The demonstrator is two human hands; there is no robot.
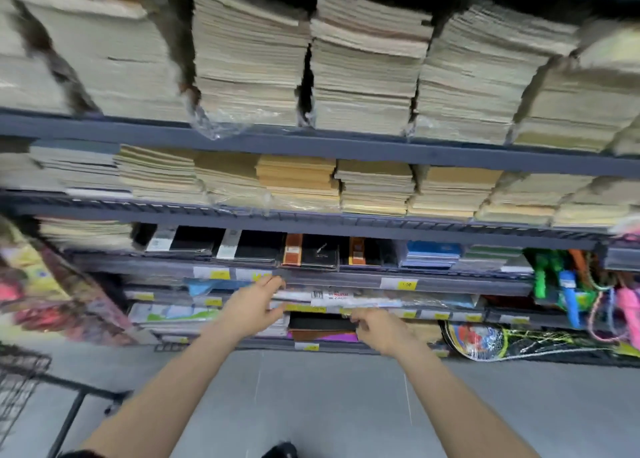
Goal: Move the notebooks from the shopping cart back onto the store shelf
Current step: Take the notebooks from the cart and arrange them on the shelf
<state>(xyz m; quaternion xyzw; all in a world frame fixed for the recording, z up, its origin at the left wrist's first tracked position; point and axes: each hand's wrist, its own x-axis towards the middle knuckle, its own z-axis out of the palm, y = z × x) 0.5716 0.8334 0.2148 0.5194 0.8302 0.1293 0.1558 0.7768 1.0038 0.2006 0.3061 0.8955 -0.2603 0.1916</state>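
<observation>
Resting between both hands' fingers (blurred): notebook

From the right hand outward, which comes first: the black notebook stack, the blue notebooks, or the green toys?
From the right hand, in the head view:
1. Black notebook stack, just left of it on the low shelf.
2. Blue notebooks, above and to the right.
3. Green toys, far right, hanging by the shelf end.

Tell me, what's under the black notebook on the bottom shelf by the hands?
Under the black notebook lie a brown sheet or cover and a purple one. The right hand covers their right end, so anything lower or further back is hidden.
</observation>
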